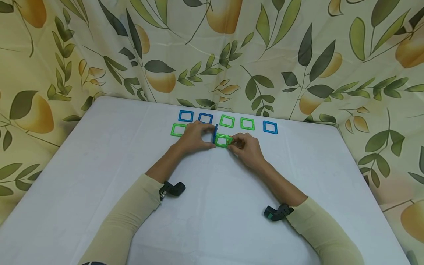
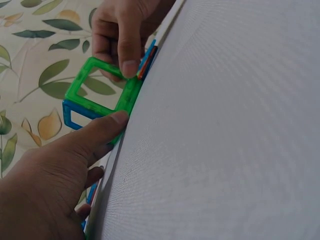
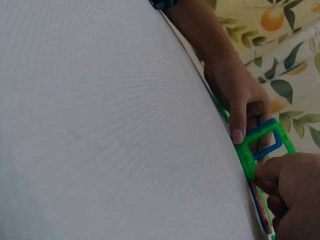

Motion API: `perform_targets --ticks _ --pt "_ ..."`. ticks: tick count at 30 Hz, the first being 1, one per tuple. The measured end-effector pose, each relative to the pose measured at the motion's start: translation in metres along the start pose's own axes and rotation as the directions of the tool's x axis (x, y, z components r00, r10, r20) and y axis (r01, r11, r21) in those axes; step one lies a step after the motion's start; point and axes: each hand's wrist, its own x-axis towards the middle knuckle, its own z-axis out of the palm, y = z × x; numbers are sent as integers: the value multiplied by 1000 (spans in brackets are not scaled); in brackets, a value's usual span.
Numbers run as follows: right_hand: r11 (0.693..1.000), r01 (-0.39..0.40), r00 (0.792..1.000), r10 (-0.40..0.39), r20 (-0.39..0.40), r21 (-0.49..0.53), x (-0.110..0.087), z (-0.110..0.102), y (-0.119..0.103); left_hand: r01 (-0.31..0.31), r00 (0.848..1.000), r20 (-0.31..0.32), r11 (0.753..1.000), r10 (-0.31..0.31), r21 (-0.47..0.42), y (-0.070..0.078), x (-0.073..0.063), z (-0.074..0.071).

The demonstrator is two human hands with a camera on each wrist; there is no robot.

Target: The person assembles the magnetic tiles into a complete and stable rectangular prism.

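My left hand (image 1: 195, 138) holds an upright blue square magnetic tile (image 1: 215, 134) edge-on between thumb and fingers. Against its right side is a green square magnetic tile (image 1: 222, 146), its right edge pinched by my right hand (image 1: 246, 149). In the left wrist view, a green frame (image 2: 79, 77) stands up from the tabletop with a blue frame (image 2: 67, 114) behind it. There the left thumb touches the green lower corner, and the right thumb presses the opposite side. From the right wrist, green (image 3: 285, 137) and blue (image 3: 275, 146) frames overlap between both hands.
Along the table's far side lie flat tiles: blue (image 1: 186, 111), green (image 1: 228, 116), another green (image 1: 247, 119) and blue (image 1: 270, 122). A green tile (image 1: 172, 129) is partly behind my left hand. White cloth (image 1: 212, 213) covers the table; a patterned curtain (image 1: 198, 55) hangs behind it.
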Motion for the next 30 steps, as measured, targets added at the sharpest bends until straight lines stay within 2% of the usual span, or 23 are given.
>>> perform_targets --ticks 19,30 --pt "1000 7 1000 -7 3 15 0 -1 1 13 1000 10 1000 -13 -9 2 -1 -2" --pt "999 -15 999 14 43 39 -1 -4 -1 17 1000 13 1000 -16 -14 4 -1 -3"
